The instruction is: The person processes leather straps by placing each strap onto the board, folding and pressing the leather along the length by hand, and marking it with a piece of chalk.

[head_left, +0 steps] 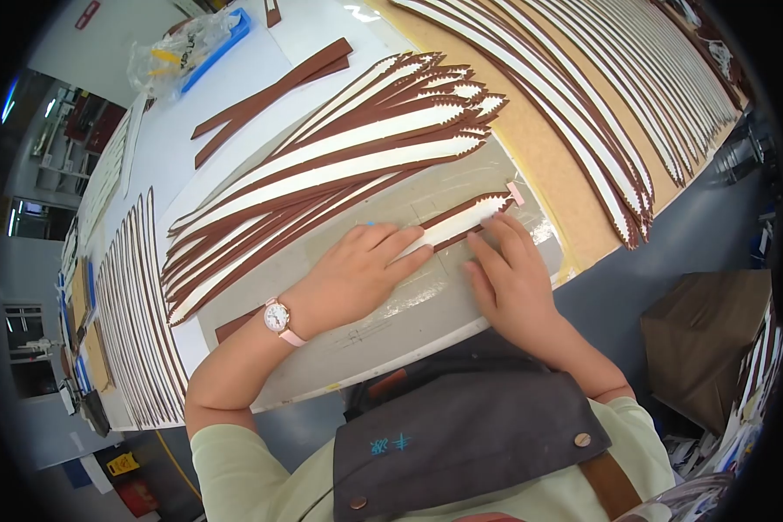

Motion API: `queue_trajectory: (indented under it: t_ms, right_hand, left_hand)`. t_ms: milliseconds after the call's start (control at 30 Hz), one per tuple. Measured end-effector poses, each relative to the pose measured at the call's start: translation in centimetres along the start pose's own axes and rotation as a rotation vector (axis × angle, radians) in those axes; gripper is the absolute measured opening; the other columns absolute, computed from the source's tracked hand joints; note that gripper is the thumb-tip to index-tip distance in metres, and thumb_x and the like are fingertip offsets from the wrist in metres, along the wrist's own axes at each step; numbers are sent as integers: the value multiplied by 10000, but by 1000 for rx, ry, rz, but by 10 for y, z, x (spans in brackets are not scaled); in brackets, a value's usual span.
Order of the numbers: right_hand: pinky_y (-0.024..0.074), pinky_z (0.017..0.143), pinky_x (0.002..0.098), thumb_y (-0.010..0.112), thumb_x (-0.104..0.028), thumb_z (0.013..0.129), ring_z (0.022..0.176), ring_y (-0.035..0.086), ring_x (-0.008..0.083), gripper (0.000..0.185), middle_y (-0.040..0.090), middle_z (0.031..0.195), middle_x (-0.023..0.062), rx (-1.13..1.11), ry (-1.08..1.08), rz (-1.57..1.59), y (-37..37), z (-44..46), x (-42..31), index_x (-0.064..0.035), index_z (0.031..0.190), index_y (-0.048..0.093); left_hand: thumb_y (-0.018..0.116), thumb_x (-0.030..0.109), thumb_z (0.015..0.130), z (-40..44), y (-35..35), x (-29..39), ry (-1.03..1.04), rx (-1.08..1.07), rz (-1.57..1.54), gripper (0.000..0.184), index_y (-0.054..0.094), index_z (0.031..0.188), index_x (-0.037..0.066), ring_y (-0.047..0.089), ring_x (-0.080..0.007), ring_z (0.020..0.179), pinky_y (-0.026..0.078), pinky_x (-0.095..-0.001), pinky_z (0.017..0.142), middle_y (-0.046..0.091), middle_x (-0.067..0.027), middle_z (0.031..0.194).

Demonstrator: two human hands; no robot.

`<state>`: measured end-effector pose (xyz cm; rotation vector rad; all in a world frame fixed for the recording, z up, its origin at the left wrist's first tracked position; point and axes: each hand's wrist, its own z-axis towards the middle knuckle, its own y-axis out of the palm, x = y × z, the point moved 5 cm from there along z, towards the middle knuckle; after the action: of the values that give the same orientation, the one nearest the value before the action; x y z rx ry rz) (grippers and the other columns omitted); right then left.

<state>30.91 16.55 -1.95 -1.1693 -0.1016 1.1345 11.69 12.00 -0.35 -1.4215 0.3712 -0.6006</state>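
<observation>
A brown leather strip [461,222] with a white middle and a notched, pointed end lies on the grey mat [365,326]. My left hand [348,270], with a watch [277,317] at its wrist, rests flat across the strip with fingers spread and covers part of it. Close to the notched end, the fingertips of my right hand [522,287] touch the strip's near edge, fingers stretched and slightly apart. A small pink tab [516,193] sits at the strip's tip. Beyond my left hand, a fanned pile of similar strips [357,143] is heaped on the mat.
More strips lie in rows on the tan board [618,113] at the right and along the table's left side. Two plain brown strips [274,91] cross at the back, near a clear plastic bag [178,56] and a blue tray [217,52]. A brown-covered box [709,344] stands right of the table.
</observation>
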Motion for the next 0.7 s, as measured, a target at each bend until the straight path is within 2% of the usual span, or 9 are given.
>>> queue_trajectory:
  t_ms: [200,300,400,600,700]
  right_hand:
    - [442,1068,549,747,-103,817,1130,538,382,375,558,1130,183,15,-15,-185,-6,-2,7,28,1159,666]
    - [404,1107,562,763,-115,799,1204,511,401,387,566,1175,193,-20,40,-220,0,2,8,27,1146,668]
    - [367,1154,561,757,-127,797,1289,481,425,378,572,1244,198,-29,-5,-231,9,7,8,7,1141,679]
    - [318,1204,563,629,-117,888,1397,417,444,270,566,1329,186,-193,-278,-157,28,35,13,-44,1132,720]
    - [353,1180,529,617,-129,902,1325,472,419,270,595,1259,163,-181,-343,-165,28,44,8,-21,1126,721]
  left_hand:
    - [656,-2,773,1,0,0,4,-3,-17,554,625,1318,96,561,-271,1209,483,-402,990,577,-88,1382]
    - [656,-3,774,1,-1,-1,4,-11,-12,558,623,1322,99,561,-267,1206,483,-400,992,577,-79,1385]
    - [658,4,773,1,-1,-1,1,-10,-19,555,624,1318,102,562,-260,1200,485,-398,988,575,-73,1392]
    - [651,16,790,0,-2,-3,-11,-25,-6,538,628,1317,119,564,-237,1191,477,-388,984,590,-43,1381]
    - [637,33,814,1,-4,-4,-10,-8,-16,514,637,1318,134,572,-208,1168,463,-369,964,610,-23,1345]
